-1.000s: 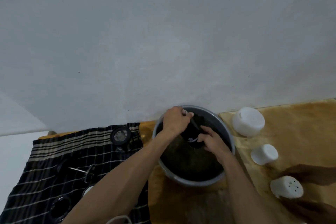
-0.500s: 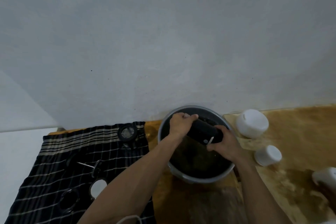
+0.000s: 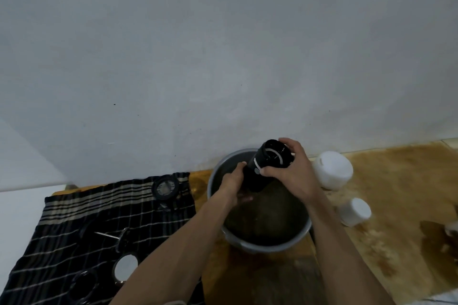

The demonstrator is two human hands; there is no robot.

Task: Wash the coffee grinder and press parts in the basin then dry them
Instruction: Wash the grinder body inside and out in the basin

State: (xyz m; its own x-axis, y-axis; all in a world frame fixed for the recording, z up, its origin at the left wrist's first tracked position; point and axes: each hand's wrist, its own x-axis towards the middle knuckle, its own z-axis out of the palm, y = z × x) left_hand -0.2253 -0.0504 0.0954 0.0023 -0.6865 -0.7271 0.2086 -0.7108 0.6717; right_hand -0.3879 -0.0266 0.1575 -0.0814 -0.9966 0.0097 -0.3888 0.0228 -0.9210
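A black cylindrical grinder body (image 3: 269, 164) is held tilted above the grey basin (image 3: 262, 246), open end facing up and toward me. My right hand (image 3: 291, 171) wraps its upper part. My left hand (image 3: 233, 184) grips its lower end over the dark water. On the black striped cloth (image 3: 74, 230) to the left lie washed parts: a round black ring with mesh (image 3: 164, 187), a thin metal rod with a disc (image 3: 115, 236), a shiny round disc (image 3: 126, 267) and a black ring (image 3: 83, 285).
Two white plastic containers (image 3: 333, 169) (image 3: 355, 210) stand right of the basin on the wet wooden table (image 3: 396, 205). A grey wall rises directly behind the basin. Brown spills mark the wood at the right.
The grinder body has come up out of the basin water and now points upward. My right hand moved up to its top end. The view shifted slightly.
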